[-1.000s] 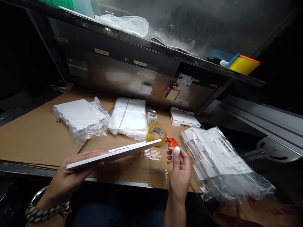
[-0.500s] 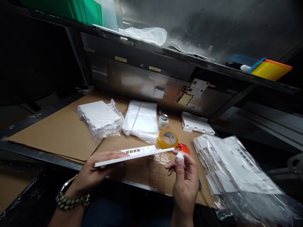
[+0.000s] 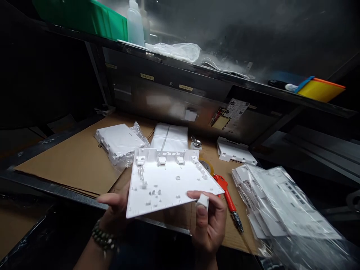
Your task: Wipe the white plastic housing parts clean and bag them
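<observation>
We hold a white plastic housing panel (image 3: pixel 168 180) up over the near edge of the cardboard-covered bench (image 3: pixel 64 165), inner face toward us, w/ molded clips, posts and a slotted far wall showing. Our left hand (image 3: pixel 116 210) grips its near-left corner, thumb on top, fingers curled under. Our right hand (image 3: pixel 209 221) supports the near-right edge w/ the index finger while thumb and fingers are closed on a small white pad (image 3: pixel 203 200), prob. a wipe or foam bit; can't tell exactly.

Handling, as we judge it: panel looks light, stiff but thin, smooth and a bit slippery. Small clips and posts look snappable, so best held by edges and corners, not by inner features. Two-point hold at opposite near corners seems steady.

Around the panel:
- Just right: an orange-handled screwdriver (image 3: pixel 229 200) lying on the cardboard, tip toward us.
- Further right: a stack of bagged white panels (image 3: pixel 281 202) in clear plastic.
- Behind, partly hidden: a tape roll (image 3: pixel 207 166) and a small pump bottle (image 3: pixel 196 143).
- Behind-left: another bagged housing (image 3: pixel 119 140); directly behind, a folded white bag pack (image 3: pixel 170 135).
- Behind-right: a bare white housing part (image 3: pixel 234 152).
- Above, on the shelf: a green bin (image 3: pixel 92 17), a clear bottle (image 3: pixel 135 24), a yellow tray (image 3: pixel 320 90).
</observation>
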The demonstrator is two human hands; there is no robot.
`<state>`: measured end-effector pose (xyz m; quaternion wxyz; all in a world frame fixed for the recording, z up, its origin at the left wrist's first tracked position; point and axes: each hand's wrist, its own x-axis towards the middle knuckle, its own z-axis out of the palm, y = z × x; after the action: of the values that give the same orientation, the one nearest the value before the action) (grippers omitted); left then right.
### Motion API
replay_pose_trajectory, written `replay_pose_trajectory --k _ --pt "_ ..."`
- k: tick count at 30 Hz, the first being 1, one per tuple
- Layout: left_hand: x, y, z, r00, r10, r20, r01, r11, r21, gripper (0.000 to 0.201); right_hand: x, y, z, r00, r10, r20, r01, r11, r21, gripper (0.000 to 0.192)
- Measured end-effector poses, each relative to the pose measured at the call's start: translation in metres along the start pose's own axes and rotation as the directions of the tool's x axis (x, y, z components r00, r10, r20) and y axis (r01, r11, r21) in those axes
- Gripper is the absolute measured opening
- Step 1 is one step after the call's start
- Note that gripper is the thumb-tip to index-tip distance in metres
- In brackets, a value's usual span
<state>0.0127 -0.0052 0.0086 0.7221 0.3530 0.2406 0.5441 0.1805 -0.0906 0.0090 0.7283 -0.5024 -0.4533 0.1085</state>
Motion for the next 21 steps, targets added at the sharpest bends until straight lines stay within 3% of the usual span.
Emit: replay_pose_trajectory --k 3,5,7,11,15,21 --pt "0.002 0.004 0.009 0.982 -0.115 0.151 0.142 0.973 -0.18 0.077 -0.007 0.002 0.0 0.998 0.02 0.061 -0.022 1.0 0.017 0.019" --pt "0.005 0.012 0.014 0.936 -0.198 0.29 0.286 0.909 -0.303 0.057 -0.011 0.004 -0.002 0.993 0.048 0.111 -0.05 0.999 0.015 0.02" --pt "0.008 0.019 0.019 0.905 -0.217 0.365 0.358 0.853 -0.38 0.057 -0.013 0.007 -0.007 0.985 0.091 0.147 -0.093 0.996 0.007 0.02" --pt "0.011 0.021 0.02 0.927 -0.143 0.348 0.312 0.81 -0.497 0.058 -0.01 0.01 -0.019 0.977 0.151 0.151 -0.152 0.988 0.001 0.019" --pt "0.01 0.018 0.017 0.95 -0.112 0.29 0.261 0.793 -0.551 0.057 -0.002 0.005 -0.026 0.982 0.018 0.19 0.024 0.976 -0.218 0.02" --pt "0.007 0.022 0.028 0.973 -0.19 0.128 0.228 0.757 -0.613 0.056 -0.013 -0.02 0.004 0.922 0.016 0.387 0.069 0.976 -0.205 0.029"
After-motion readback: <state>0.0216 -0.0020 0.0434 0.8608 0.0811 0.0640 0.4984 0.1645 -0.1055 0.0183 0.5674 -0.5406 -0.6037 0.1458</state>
